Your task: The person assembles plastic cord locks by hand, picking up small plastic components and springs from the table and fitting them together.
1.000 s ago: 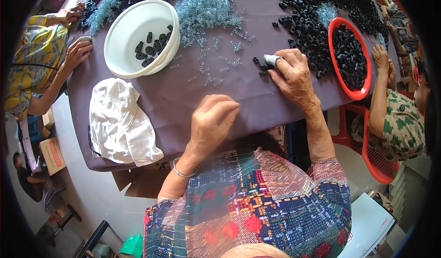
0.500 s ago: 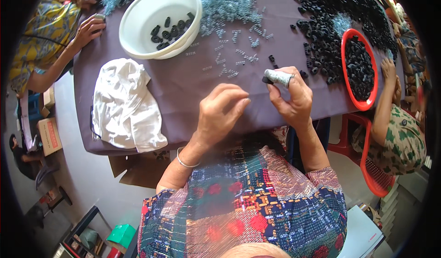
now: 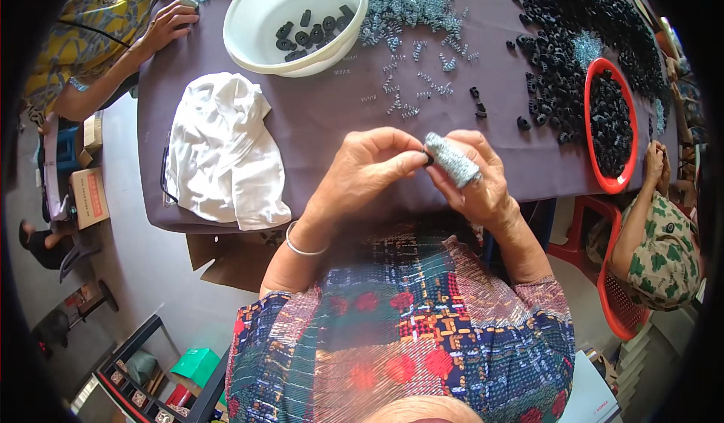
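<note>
In front of my chest both hands meet at a small black plastic piece. My left hand, with a bangle on its wrist, pinches the piece between thumb and fingertips. My right hand is closed against its other side, wearing a grey knitted finger cover on one finger. Fingers hide most of the piece. Beyond my hands lie loose metal springs and two black pieces. A white bowl holding several black pieces stands further off, next to a heap of springs.
White cloth lies on the left of the purple-covered table. At the right are a red basket full of black pieces and a large black heap. Co-workers' hands rest at the left and right edges.
My left hand has moved right and its fingertips now meet the black piece at my right hand. My right hand has come slightly down and turned. The table has shifted in view.
</note>
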`<state>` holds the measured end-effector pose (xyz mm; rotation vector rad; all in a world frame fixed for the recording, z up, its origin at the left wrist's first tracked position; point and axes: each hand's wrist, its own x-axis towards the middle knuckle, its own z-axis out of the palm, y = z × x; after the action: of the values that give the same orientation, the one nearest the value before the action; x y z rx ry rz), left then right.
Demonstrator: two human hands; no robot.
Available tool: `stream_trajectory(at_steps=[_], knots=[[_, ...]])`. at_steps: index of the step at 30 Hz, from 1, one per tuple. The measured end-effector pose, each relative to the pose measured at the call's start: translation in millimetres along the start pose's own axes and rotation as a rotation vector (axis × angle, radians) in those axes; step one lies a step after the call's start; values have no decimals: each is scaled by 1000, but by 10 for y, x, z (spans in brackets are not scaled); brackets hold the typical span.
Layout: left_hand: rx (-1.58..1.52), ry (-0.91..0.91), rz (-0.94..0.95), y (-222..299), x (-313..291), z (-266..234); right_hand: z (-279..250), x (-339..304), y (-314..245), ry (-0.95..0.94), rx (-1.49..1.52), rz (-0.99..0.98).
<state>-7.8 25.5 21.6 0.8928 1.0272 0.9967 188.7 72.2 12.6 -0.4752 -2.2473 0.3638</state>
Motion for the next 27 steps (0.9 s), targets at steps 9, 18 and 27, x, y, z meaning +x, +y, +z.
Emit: stream_trajectory(at_steps=[9, 18, 27], knots=[[61, 38, -115, -61, -136, -56, -136, 100, 68, 42, 79, 258], [78, 214, 88, -197, -127, 66, -48, 247, 509, -83, -428, 361], [88, 214, 66, -193, -140, 67, -98, 221, 485, 15, -421, 256]])
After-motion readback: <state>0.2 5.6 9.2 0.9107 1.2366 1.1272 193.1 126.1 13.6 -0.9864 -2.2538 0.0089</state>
